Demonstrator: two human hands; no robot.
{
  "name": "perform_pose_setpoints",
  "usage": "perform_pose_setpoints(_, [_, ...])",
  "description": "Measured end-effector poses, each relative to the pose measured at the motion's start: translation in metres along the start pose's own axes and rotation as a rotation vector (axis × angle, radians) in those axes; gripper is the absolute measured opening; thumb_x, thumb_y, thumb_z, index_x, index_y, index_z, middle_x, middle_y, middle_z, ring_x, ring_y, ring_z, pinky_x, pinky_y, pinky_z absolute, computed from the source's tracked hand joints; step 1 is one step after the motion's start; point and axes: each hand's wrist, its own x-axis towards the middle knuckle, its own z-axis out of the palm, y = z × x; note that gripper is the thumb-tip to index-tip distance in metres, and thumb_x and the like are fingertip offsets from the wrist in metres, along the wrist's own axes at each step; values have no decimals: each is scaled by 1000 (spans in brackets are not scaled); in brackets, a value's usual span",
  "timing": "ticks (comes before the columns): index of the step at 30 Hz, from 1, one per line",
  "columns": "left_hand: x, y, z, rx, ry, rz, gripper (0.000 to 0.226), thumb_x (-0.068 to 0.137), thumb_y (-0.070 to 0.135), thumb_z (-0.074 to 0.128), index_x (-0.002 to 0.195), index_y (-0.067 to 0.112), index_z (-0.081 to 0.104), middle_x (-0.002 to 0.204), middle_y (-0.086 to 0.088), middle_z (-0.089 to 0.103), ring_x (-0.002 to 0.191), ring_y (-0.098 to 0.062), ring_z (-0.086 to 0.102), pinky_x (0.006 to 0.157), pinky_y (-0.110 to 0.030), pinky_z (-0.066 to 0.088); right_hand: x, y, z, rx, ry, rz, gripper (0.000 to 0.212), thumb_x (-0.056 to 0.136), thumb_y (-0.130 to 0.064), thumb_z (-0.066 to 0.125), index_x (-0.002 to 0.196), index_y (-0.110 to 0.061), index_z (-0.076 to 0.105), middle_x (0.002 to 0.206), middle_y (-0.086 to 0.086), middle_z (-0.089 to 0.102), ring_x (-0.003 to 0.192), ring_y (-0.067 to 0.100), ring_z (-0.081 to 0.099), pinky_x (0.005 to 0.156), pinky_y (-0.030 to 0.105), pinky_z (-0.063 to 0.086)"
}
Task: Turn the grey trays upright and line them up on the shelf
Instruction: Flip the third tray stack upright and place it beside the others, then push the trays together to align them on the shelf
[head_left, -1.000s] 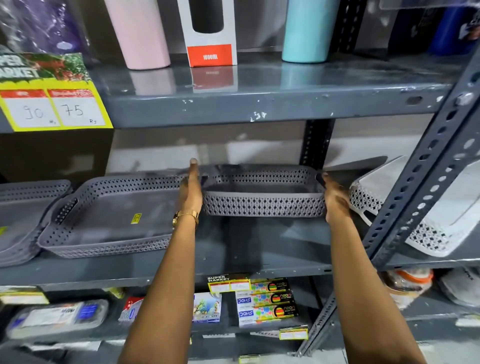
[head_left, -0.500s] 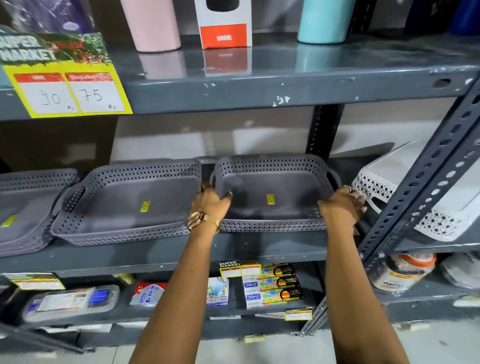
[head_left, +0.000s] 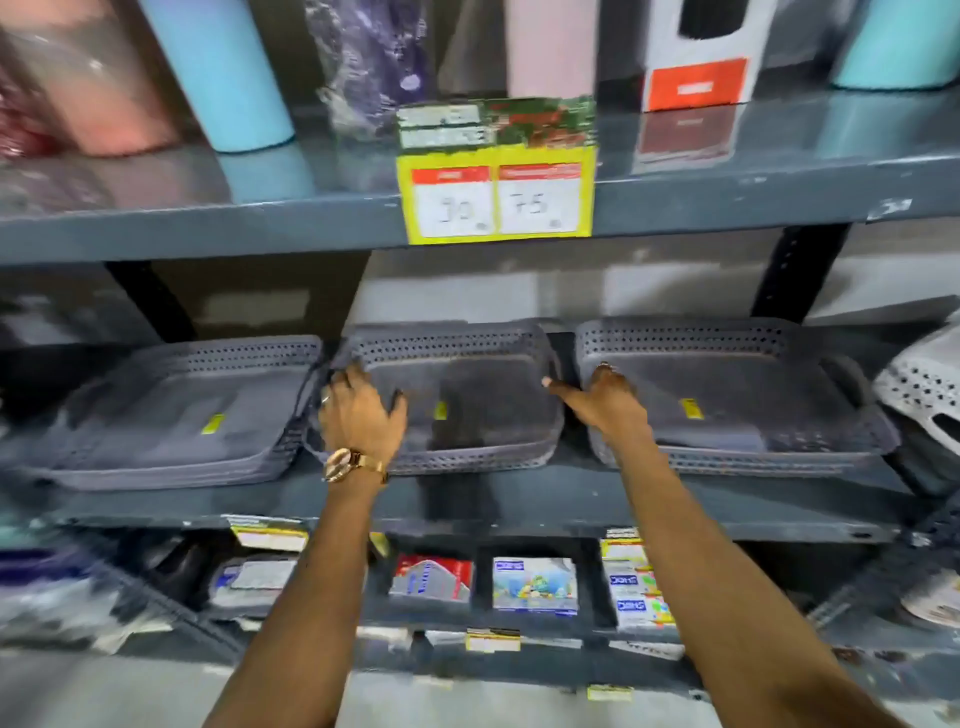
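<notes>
Grey perforated trays lie upright in a row on the middle shelf (head_left: 519, 499): a left stack (head_left: 171, 421), a middle tray (head_left: 483, 410) and a right tray (head_left: 737, 410). My left hand (head_left: 363, 413) grips the middle tray's left end, with the fingers over the rim and the thumb inside. My right hand (head_left: 605, 400) lies over the gap between the middle and right trays. Its fingers rest on the right tray's left rim, and its thumb is stretched out to the middle tray's right rim. The picture is blurred.
A white perforated basket (head_left: 924, 389) leans at the shelf's far right. A yellow price card (head_left: 496, 202) hangs from the upper shelf, which holds tall tumblers (head_left: 223, 78) and a boxed bottle (head_left: 698, 57). Small packets (head_left: 535, 584) fill the shelf below.
Both hands have left the right tray, now set down level, and moved left. The left hand has taken the middle tray's left end. The view has swung left.
</notes>
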Motion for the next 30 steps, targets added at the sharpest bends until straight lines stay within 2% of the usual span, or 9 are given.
perform_pose_setpoints(3, [29, -64, -11, 21, -60, -132, 87, 82, 33, 68, 144, -9, 26, 137, -33, 46, 126, -46, 45, 104, -52, 38, 3, -11, 23, -10, -48, 64, 83, 79, -64, 61, 132, -1, 48, 134, 24, 55, 122, 40, 54, 99, 46, 46])
perform_pose_setpoints(5, [43, -90, -13, 0, -170, -179, 91, 82, 35, 69, 146, -8, 21, 141, -32, 43, 129, -48, 43, 105, -52, 38, 3, -9, 35, -34, -15, 82, 73, 83, -55, 61, 129, 0, 49, 126, 25, 58, 116, 42, 57, 95, 47, 48])
perform_pose_setpoints(8, [55, -110, -12, -22, -374, -189, 79, 87, 42, 62, 142, -2, 27, 139, -29, 48, 126, -46, 48, 103, -50, 43, -3, -8, 48, -96, 53, 119, 51, 89, -37, 56, 123, 0, 50, 110, 24, 61, 105, 42, 61, 90, 48, 50])
perform_pose_setpoints(10, [56, -112, -9, 2, -439, -115, 59, 91, 40, 56, 134, 3, 38, 130, -26, 56, 117, -44, 55, 96, -48, 48, -6, -7, 51, -142, 85, 153, 42, 92, -29, 50, 123, -1, 50, 118, 24, 62, 110, 43, 59, 92, 46, 46])
perform_pose_setpoints(12, [57, -117, -5, 26, -423, -26, 43, 93, 36, 52, 123, 6, 44, 120, -23, 62, 107, -43, 60, 86, -44, 51, -6, -9, 56, -190, 104, 175, 38, 95, -27, 43, 123, -2, 49, 124, 25, 60, 112, 43, 58, 94, 46, 45])
perform_pose_setpoints(15, [56, -122, 2, 64, -368, 84, 32, 96, 32, 46, 118, 8, 46, 111, -20, 66, 99, -39, 63, 78, -40, 51, -3, -10, 59, -242, 125, 161, 34, 98, -24, 38, 122, -2, 48, 123, 27, 60, 111, 45, 58, 92, 46, 45])
perform_pose_setpoints(21, [77, -113, 17, 63, -368, 48, 36, 94, 30, 43, 123, 10, 40, 121, -21, 63, 107, -42, 61, 84, -46, 49, 17, -17, 57, -191, 84, 144, 29, 99, -26, 34, 120, -8, 42, 115, 27, 60, 104, 45, 59, 91, 51, 50])
perform_pose_setpoints(30, [95, -99, 24, -3, -430, -68, 50, 93, 29, 40, 140, 15, 30, 133, -21, 56, 116, -43, 57, 95, -50, 49, 30, -25, 54, -183, 69, 197, 35, 99, -26, 31, 131, -13, 38, 123, 25, 59, 107, 44, 59, 93, 55, 49])
